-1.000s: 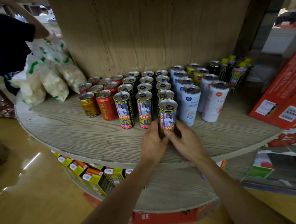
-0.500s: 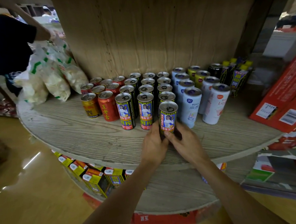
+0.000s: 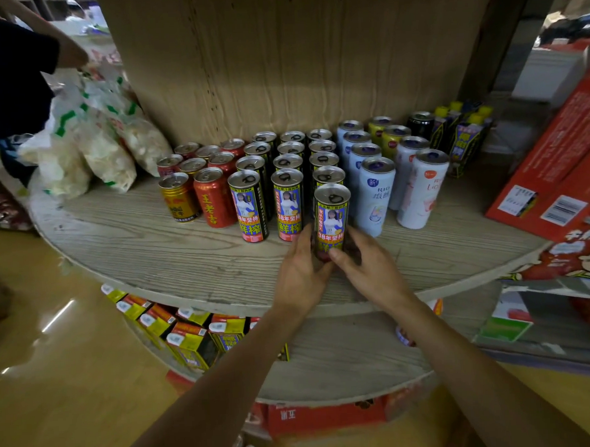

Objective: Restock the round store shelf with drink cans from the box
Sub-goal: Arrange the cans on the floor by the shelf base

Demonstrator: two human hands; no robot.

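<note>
The slim drink can (image 3: 332,218) stands upright toward the front edge of the round shelf (image 3: 144,251), just ahead of the matching cans (image 3: 323,160). Our left hand (image 3: 299,274) and right hand (image 3: 373,270) both clasp its lower wall. We judge it stiff, slick, likely full and tippy, so we grip low.

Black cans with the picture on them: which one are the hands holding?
The frontmost can, nearest the shelf edge. The left hand and right hand grip its base; the other picture cans stand untouched.
</note>
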